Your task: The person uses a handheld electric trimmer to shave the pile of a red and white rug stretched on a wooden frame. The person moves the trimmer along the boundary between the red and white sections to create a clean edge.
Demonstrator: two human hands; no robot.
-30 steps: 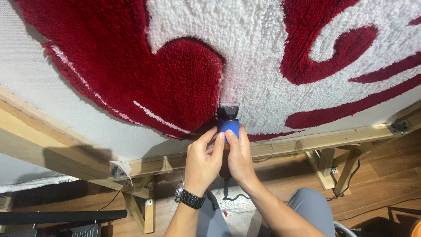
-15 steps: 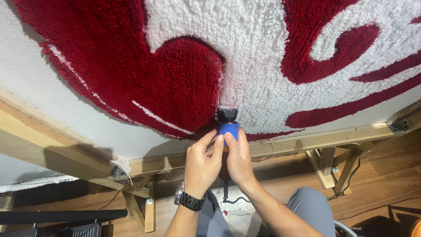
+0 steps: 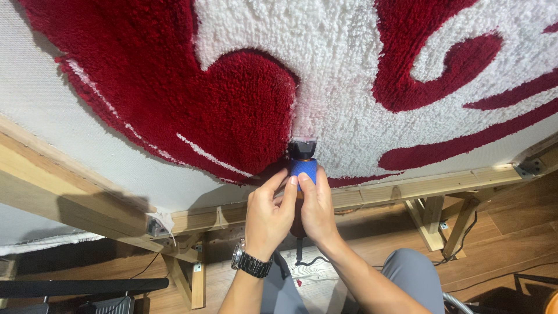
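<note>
1. I see my left hand (image 3: 268,215) and right hand (image 3: 318,208) both wrapped around a small handheld trimmer with a blue textured grip and a black cutting head (image 3: 303,164); both hands are closed on it, fingertips meeting on the blue grip.
2. The trimmer's black head touches the tufted red-and-white pile rug (image 3: 325,87), right at the border between a red lobe and the white field; the rug is stretched on a pale wooden frame (image 3: 407,189).
3. A dark metal wristwatch (image 3: 251,263) sits on my left wrist; a black cord (image 3: 302,256) hangs below the hands.
4. Grey trouser legs (image 3: 412,273) and a brown wooden plank floor (image 3: 511,232) show beneath the frame.
</note>
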